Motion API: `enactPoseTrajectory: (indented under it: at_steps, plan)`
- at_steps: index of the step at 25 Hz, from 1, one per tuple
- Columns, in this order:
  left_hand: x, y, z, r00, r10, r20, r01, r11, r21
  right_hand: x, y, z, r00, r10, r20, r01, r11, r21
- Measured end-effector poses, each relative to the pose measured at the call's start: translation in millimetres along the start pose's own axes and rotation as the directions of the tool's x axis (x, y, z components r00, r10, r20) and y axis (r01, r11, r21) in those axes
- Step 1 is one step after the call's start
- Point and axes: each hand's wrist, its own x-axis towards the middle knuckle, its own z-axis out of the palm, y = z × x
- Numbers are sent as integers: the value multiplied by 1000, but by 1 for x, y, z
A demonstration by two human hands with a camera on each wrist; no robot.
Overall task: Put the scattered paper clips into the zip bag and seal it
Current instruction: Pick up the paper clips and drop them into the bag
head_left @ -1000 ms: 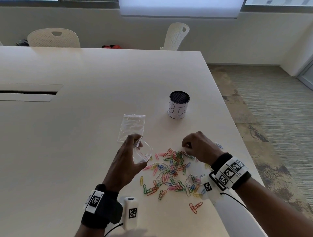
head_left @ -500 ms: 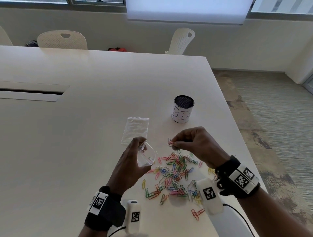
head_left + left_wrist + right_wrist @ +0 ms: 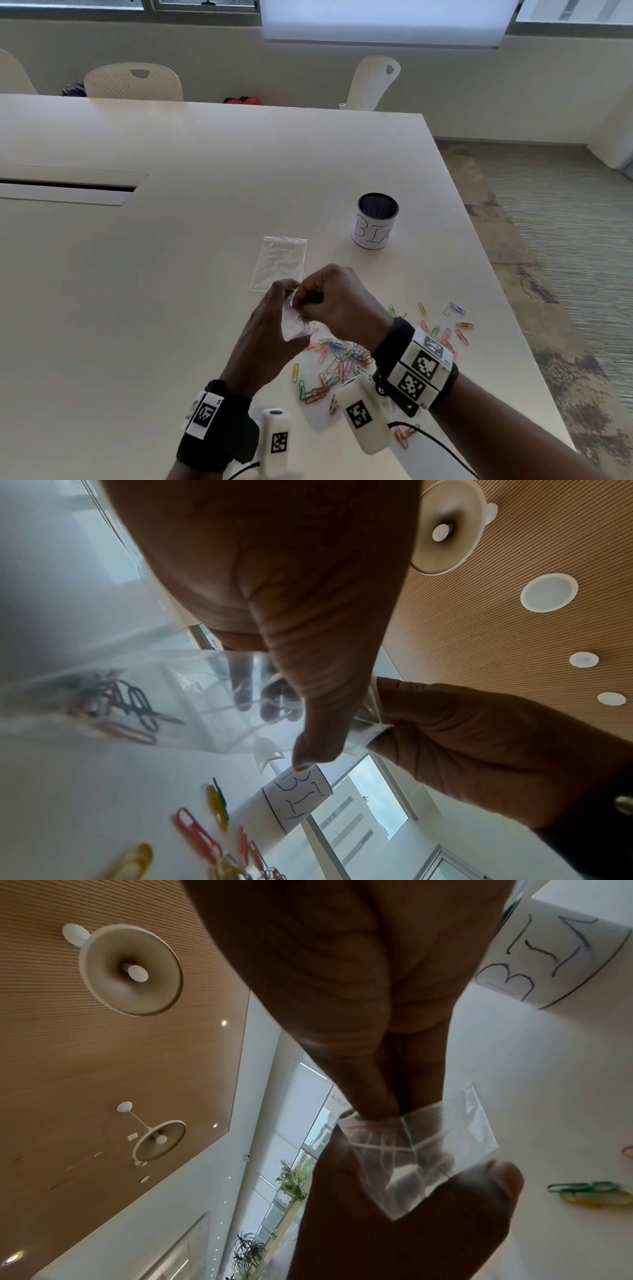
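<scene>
My left hand (image 3: 284, 303) holds a small clear zip bag (image 3: 296, 329) upright above the table, its mouth spread wide. My right hand (image 3: 308, 301) reaches its thumb and fingers down into that mouth. Seen through the plastic in the left wrist view, the right fingertips (image 3: 241, 693) sit apart with nothing plainly between them. Several coloured paper clips (image 3: 126, 704) lie lower in the bag (image 3: 205, 696). The right wrist view shows the red-striped bag rim (image 3: 373, 1127) around my fingers. Several loose clips (image 3: 339, 359) lie on the table under my right wrist.
A second, flat zip bag (image 3: 279, 263) lies just beyond my hands. A mesh cup labelled BIN (image 3: 376, 226) stands behind and to the right. The white table's (image 3: 137, 308) right edge is close, with more clips (image 3: 455, 325) near it.
My right hand lifted a pinch of clips from the pile, carried them left and went into the bag's mouth. Clips now lie inside the bag. My left hand kept hold of the bag.
</scene>
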Motion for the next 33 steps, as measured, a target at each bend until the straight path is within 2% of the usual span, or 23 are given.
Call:
enactPoseTrajectory:
  at_steps: [13, 15, 17, 19, 21, 23, 26, 29, 33]
  plan:
    - [1, 0, 1, 1000, 4, 4, -4, 1000, 1, 1, -5, -13, 988, -145, 46, 149, 985, -91]
    - [1, -1, 0, 1000, 20, -4, -20, 1000, 23, 2, -1, -23, 992, -123, 5, 123, 990, -73]
    - [0, -3, -1, 999, 28, -18, -27, 998, 49, 5, 10, -36, 992, -90, -93, 84, 994, -71]
    - [-1, -4, -2, 999, 31, -25, -30, 998, 46, 6, 24, -47, 987, -69, -147, 51, 992, -119]
    - [-1, -5, -3, 999, 41, -25, -40, 998, 44, 5, 39, -52, 996, -32, -80, 11, 968, -251]
    - [-1, -5, -4, 999, 51, -20, -50, 998, 39, 1, 54, -53, 997, 32, 69, -2, 917, -400]
    - [-2, -2, -4, 998, 53, -15, -53, 998, 28, -7, 70, -56, 960, 166, 227, -17, 840, -543]
    - [-3, 0, -4, 999, 52, -14, -51, 998, 23, -15, 79, -54, 938, 215, 272, -12, 805, -593]
    - [-2, 0, -4, 998, 58, -2, -58, 998, 34, -21, 86, -51, 940, 183, 289, 36, 787, -615]
